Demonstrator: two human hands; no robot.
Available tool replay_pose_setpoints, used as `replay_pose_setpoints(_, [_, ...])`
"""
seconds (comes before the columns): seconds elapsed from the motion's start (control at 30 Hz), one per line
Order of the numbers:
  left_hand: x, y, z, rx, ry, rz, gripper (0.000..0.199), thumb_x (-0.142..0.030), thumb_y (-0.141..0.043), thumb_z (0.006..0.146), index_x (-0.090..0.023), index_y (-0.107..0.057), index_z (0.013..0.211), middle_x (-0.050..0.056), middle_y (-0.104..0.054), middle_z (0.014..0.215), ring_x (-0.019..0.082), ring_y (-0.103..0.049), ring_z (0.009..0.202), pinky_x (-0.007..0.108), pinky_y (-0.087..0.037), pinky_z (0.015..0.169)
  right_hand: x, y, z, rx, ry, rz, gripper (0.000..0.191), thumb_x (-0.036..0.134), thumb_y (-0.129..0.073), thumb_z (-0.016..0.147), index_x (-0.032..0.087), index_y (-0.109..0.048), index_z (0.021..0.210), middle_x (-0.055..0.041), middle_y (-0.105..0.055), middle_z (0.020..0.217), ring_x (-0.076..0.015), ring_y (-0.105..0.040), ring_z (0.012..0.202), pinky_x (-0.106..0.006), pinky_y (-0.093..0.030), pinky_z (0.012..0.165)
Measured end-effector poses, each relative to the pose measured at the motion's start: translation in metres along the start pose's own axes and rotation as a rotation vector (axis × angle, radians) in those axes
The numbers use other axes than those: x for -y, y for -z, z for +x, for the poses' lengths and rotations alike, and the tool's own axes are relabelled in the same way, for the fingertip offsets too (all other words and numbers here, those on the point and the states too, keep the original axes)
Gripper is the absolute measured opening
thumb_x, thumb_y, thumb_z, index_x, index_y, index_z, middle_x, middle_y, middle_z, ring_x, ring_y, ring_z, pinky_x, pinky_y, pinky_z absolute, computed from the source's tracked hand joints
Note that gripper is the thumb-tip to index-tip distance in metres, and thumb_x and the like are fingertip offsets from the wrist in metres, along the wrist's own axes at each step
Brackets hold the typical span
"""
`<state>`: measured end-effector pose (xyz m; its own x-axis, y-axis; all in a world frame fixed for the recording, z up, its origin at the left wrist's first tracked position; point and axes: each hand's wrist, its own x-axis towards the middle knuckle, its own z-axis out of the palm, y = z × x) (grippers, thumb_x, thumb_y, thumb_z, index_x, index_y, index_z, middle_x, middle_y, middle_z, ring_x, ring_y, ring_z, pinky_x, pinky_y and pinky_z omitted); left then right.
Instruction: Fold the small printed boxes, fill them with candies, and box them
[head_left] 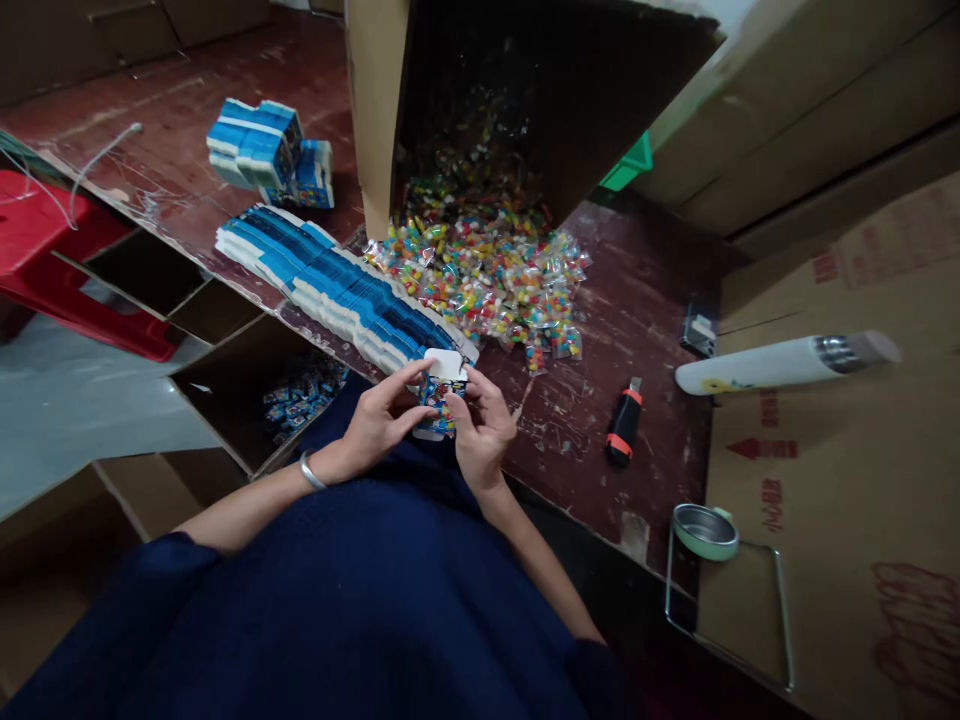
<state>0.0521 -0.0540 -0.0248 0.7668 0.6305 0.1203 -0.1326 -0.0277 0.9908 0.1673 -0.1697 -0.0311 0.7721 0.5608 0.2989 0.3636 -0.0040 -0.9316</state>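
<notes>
Between my two hands is a small printed candy box (441,392), its white top flap (445,363) standing up. My left hand (382,418) pinches the box's left side, and a silver bangle circles that wrist. With thumb and fingers, my right hand (481,425) grips the right side. Just beyond the box runs a long row of flat blue-and-white cartons (337,285). Behind that row, clear packets of colourful candy (510,290) spill from a tipped cardboard box (375,120) onto the table.
More stacked cartons (259,140) sit at the back left. A utility knife (625,425), a white bottle (765,366) and a small metal-lined cup (705,530) are to the right. Below left, an open box (225,400) holds small blue boxes, near a red stool (67,260).
</notes>
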Motion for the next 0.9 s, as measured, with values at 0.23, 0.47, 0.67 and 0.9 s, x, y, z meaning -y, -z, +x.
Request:
replay_pose_setpoints(0.23, [-0.012, 0.011, 0.009, 0.238, 0.027, -0.046, 0.024, -0.022, -0.073, 0.089, -0.016, -0.070, 0.112, 0.009, -0.070, 0.115, 0.018, -0.070, 0.097, 0.029, -0.061, 0.085, -0.004, 0.007, 0.006, 0.050, 0.223, -0.076, 0.010, 0.031, -0.064, 0.097, 0.024, -0.068, 0.093, -0.0018, -0.066, 0.090, -0.0175, -0.065, 0.085, -0.033, -0.054, 0.078])
replay_pose_setpoints(0.47, [-0.015, 0.010, 0.013, 0.093, 0.109, -0.165, 0.037, -0.022, -0.081, 0.079, -0.019, -0.058, 0.107, 0.003, -0.063, 0.105, 0.011, -0.066, 0.083, 0.021, -0.059, 0.071, 0.011, 0.000, 0.016, 0.079, 0.027, 0.226, 0.018, 0.035, -0.072, 0.092, 0.025, -0.060, 0.101, -0.0019, -0.068, 0.099, -0.0173, -0.068, 0.091, -0.032, -0.057, 0.083])
replay_pose_setpoints(0.67, [-0.023, 0.015, 0.010, 0.129, 0.114, -0.053, 0.031, -0.022, -0.077, 0.083, -0.019, -0.058, 0.107, 0.004, -0.063, 0.106, 0.014, -0.069, 0.085, 0.026, -0.061, 0.078, 0.025, 0.007, 0.029, 0.277, -0.148, 0.199, 0.027, 0.047, -0.077, 0.085, 0.023, -0.064, 0.082, -0.0012, -0.065, 0.085, -0.0174, -0.064, 0.081, -0.031, -0.056, 0.075])
replay_pose_setpoints(0.9, [-0.018, 0.015, 0.007, 0.166, 0.115, -0.073, 0.036, -0.019, -0.078, 0.081, -0.020, -0.058, 0.111, 0.004, -0.064, 0.105, 0.017, -0.071, 0.091, 0.030, -0.063, 0.083, 0.014, 0.014, 0.039, 0.329, -0.341, 0.244, 0.030, 0.045, -0.086, 0.074, 0.020, -0.068, 0.075, 0.0003, -0.069, 0.076, -0.0151, -0.062, 0.071, -0.029, -0.053, 0.069])
